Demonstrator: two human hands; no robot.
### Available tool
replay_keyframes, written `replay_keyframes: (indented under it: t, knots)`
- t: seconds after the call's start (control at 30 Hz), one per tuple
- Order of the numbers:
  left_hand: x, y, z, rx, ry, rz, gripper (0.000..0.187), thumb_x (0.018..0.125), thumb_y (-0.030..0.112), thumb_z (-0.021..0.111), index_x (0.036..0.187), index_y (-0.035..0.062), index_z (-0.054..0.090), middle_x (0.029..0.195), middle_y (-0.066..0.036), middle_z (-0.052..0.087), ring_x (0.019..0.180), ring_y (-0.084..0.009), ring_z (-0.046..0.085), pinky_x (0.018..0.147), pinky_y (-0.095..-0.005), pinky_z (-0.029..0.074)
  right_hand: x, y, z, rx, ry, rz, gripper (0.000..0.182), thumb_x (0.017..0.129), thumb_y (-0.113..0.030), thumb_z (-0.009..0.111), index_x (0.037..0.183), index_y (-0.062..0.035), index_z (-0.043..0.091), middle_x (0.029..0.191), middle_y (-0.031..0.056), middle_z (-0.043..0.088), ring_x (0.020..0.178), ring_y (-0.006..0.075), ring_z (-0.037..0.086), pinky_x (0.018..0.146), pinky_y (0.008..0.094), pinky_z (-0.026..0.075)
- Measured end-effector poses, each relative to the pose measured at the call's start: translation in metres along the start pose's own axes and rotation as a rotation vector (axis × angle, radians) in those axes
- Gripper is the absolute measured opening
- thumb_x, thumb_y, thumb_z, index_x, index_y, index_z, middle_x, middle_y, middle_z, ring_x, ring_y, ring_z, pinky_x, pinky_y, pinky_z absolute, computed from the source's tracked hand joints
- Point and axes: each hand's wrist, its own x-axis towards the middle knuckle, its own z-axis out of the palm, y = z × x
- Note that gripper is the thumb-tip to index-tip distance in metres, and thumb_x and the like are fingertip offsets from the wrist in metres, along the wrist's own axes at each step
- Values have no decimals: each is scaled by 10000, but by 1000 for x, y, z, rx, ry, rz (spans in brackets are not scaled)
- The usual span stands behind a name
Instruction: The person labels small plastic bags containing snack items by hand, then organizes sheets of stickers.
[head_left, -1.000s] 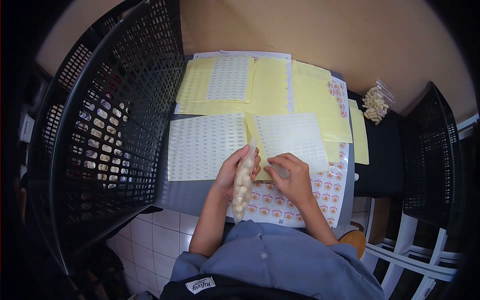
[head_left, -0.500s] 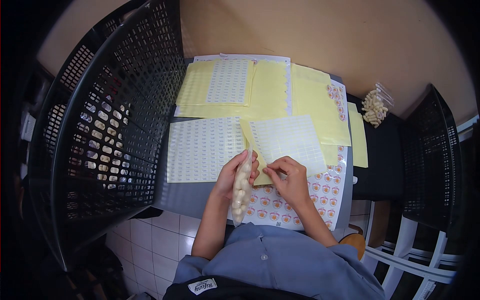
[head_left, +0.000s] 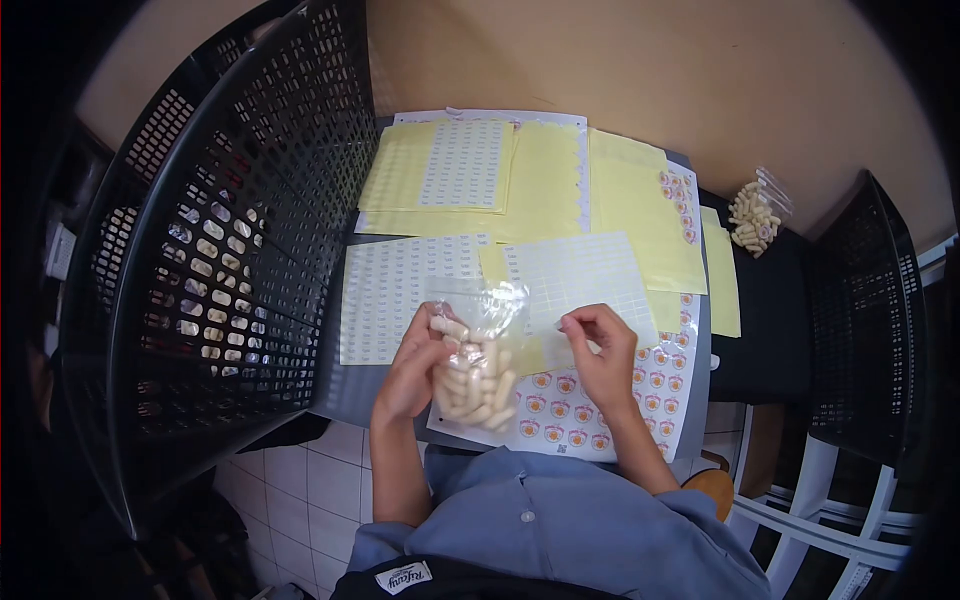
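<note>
My left hand (head_left: 408,368) grips the left side of a clear plastic bag (head_left: 497,300). Its broad face is turned up toward me, and pale, stubby stick-shaped pieces (head_left: 475,390) fill its lower part. My right hand (head_left: 603,350) is pinched closed at the lower part of a sheet of small white labels (head_left: 585,275). A tiny pale piece, apparently a label, shows at the fingertips. Left of that sheet lies another label sheet (head_left: 385,300) with rows of small print, partly behind the bag. Below both hands is a sheet of round orange-and-pink stickers (head_left: 560,420).
Yellow backing sheets (head_left: 545,180) and a printed label sheet (head_left: 465,165) cover the grey table's back. A tall black perforated basket (head_left: 230,230) stands at left, holding more bags. Another filled bag (head_left: 755,215) sits on a black surface at right, near a second black basket (head_left: 865,320).
My left hand has moved left and turned the bag from edge-on to face-up. My right hand has shifted slightly right and lifted off the label sheet's edge.
</note>
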Motion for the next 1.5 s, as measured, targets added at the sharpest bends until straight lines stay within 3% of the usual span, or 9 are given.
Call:
replay_keyframes:
  t: [0.1, 0.2, 0.3, 0.53, 0.63, 0.7, 0.8, 1.27, 1.5]
  knots:
    - [0, 0, 24, 66, 19, 260, 415, 736, -75, 504, 1086, 46, 315, 1005, -66, 424, 919, -108, 451, 810, -246, 383, 0, -16, -2, 81, 155, -119, 32, 742, 13, 582, 747, 40, 566, 735, 95, 568, 678, 125, 580, 605, 229, 481]
    - [3, -2, 54, 219, 135, 348, 407, 768, -64, 516, 1104, 32, 308, 1019, -79, 430, 949, -125, 453, 803, -247, 410, 2, -38, -4, 109, 261, -246, 58, 700, 41, 615, 730, 10, 576, 723, 89, 579, 654, 121, 573, 577, 230, 470]
    - [9, -10, 69, 247, 117, 431, 447, 778, -51, 518, 1157, 14, 290, 1100, -126, 444, 1005, -170, 466, 810, -251, 425, 8, -59, -1, -208, 305, -672, 149, 648, 36, 673, 757, 5, 576, 746, 114, 584, 641, 164, 576, 578, 225, 476]
    - [8, -12, 84, 474, 127, 659, 429, 773, -18, 501, 1172, -9, 342, 1150, -158, 480, 1020, -193, 503, 737, -268, 454, 19, -73, 22, -272, 275, -972, 199, 585, 0, 715, 768, -23, 638, 743, 86, 618, 627, 170, 600, 527, 239, 491]
    - [5, -11, 83, 606, 136, 698, 450, 759, -18, 505, 1180, -9, 348, 1114, -170, 503, 986, -215, 533, 727, -276, 454, 18, -75, 23, -265, 255, -987, 215, 571, -8, 722, 771, -24, 644, 746, 86, 623, 627, 167, 600, 532, 237, 492]
    - [2, -9, 80, 661, 69, 661, 496, 768, -17, 527, 1207, -12, 299, 1207, -206, 423, 1087, -238, 456, 885, -327, 397, 18, -75, 23, -260, 248, -999, 215, 573, -10, 722, 773, -20, 642, 754, 88, 624, 631, 169, 601, 536, 238, 492]
    - [4, -10, 83, 690, 143, 790, 480, 730, -7, 524, 1184, -19, 366, 1059, -193, 523, 956, -305, 549, 774, -330, 442, 17, -76, 23, -267, 243, -1019, 216, 575, -13, 721, 776, -15, 641, 767, 94, 623, 643, 175, 604, 544, 240, 494]
    - [3, -13, 82, 694, 123, 761, 441, 763, 12, 506, 1180, -25, 370, 1086, -210, 500, 1000, -331, 521, 812, -354, 433, 12, -79, 23, -381, 264, -875, 206, 570, -74, 728, 765, -66, 663, 755, 41, 621, 708, 209, 535, 599, 268, 460]
    - [3, -6, 84, 675, 64, 751, 459, 788, 43, 513, 1208, -11, 339, 1160, -191, 465, 1066, -303, 484, 862, -345, 410, 7, -80, 19, -426, 197, -840, 230, 613, -202, 699, 814, -96, 662, 824, 1, 598, 796, 194, 520, 671, 286, 395]
